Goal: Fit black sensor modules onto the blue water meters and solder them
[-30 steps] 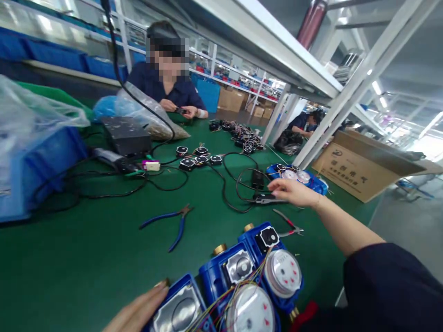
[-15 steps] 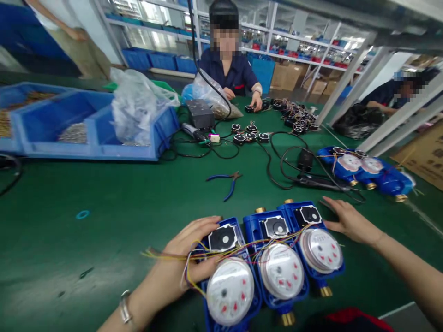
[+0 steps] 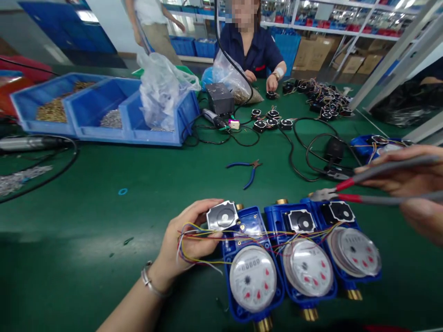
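Three blue water meters lie side by side at the near edge of the green table: left (image 3: 251,265), middle (image 3: 302,258), right (image 3: 349,244). Coloured wires (image 3: 207,230) run across their tops. My left hand (image 3: 188,237) is closed round the wire bundle and pinches the small square module (image 3: 222,215) lifted off the left meter. My right hand (image 3: 415,184) grips red-and-grey cutting pliers (image 3: 349,191), their tip just above the right meter.
Blue-handled pliers (image 3: 247,170) lie mid-table. Blue bins (image 3: 93,110) with small parts and a plastic bag (image 3: 162,92) stand at the left. Black cables, a black box (image 3: 220,98) and several black modules (image 3: 272,119) lie further back. A seated person (image 3: 254,50) works opposite.
My right hand has risen from the table beside the right meter and now holds cutting pliers. My left hand has lifted the square module from the left meter. The view swung left.
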Demonstrator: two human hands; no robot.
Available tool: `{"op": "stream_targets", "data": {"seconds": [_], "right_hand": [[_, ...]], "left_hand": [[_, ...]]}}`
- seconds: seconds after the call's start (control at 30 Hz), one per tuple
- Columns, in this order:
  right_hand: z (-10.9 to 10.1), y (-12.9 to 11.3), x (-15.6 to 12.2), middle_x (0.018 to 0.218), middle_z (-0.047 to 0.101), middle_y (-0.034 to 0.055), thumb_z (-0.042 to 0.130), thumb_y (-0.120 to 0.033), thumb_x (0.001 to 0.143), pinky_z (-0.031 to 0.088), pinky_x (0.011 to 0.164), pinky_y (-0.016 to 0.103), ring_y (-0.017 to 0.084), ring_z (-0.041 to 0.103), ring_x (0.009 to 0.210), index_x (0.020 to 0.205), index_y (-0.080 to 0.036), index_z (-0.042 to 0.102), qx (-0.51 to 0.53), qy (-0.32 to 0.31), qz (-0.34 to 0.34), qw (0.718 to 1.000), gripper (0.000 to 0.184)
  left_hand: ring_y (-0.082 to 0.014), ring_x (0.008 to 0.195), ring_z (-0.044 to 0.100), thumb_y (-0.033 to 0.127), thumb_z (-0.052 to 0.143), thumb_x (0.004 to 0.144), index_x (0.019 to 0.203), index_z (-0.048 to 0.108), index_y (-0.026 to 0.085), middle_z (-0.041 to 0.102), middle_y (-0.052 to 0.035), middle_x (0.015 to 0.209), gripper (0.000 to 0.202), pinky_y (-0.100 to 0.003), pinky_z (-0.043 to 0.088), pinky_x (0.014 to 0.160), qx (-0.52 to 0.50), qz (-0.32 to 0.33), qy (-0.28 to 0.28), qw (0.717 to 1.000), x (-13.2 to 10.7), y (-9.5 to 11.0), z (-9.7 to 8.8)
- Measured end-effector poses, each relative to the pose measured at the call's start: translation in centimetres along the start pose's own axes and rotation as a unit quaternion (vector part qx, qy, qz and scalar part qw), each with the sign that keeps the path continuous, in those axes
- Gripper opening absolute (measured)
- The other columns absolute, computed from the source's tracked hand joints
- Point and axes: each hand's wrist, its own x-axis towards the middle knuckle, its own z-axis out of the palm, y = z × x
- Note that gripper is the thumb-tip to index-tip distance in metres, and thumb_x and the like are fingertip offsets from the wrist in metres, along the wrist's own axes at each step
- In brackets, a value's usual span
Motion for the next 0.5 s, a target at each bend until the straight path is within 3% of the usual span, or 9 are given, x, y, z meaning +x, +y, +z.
{"op": "stream_targets", "data": {"seconds": [0.1,0.23,0.37,0.5], "right_hand": [[6.0,-2.2,2.2,0.119,0.052,0.0088,0.066,-0.026,0.078,0.053,0.09,0.038,0.025,0.056,0.105,0.12,-0.023,0.046,0.162,-0.147,-0.035,0.975,0.046],[11.3,-2.2,3.8,0.114,0.053,0.0056,0.067,-0.018,0.075,0.051,0.092,0.031,0.017,0.058,0.101,0.117,-0.021,0.045,0.179,-0.269,-0.036,0.946,0.048],[12.7,-1.9,4.2,0.111,0.053,0.0044,0.07,-0.018,0.072,0.051,0.09,0.023,0.013,0.058,0.098,0.115,-0.02,0.045,0.141,-0.296,-0.044,0.943,0.05],[12.7,-2.1,4.2,0.111,0.053,0.0056,0.069,-0.02,0.074,0.052,0.088,0.025,0.014,0.059,0.097,0.116,-0.02,0.044,0.161,-0.297,-0.028,0.941,0.049]], "left_hand": [[-0.0246,0.105,0.054,0.028,0.069,0.075,0.114,0.054,0.024,0.056,-0.0055,0.115,0.042,-0.032,0.046,0.089,0.032,0.039,0.005,0.999,-0.5,0.2,-0.3],[-0.0245,0.103,0.055,0.031,0.069,0.074,0.113,0.055,0.023,0.057,-0.006,0.113,0.042,-0.034,0.045,0.09,0.081,0.057,-0.001,0.995,-1.0,0.1,-0.8],[-0.0247,0.1,0.056,0.032,0.067,0.075,0.114,0.053,0.021,0.058,-0.0081,0.113,0.042,-0.035,0.047,0.088,0.097,0.074,-0.011,0.992,-1.2,-0.5,-1.3],[-0.0232,0.1,0.056,0.033,0.067,0.076,0.113,0.053,0.023,0.058,-0.0061,0.111,0.042,-0.034,0.047,0.087,0.089,0.073,0.014,0.993,-1.0,-1.0,-1.2]]}}
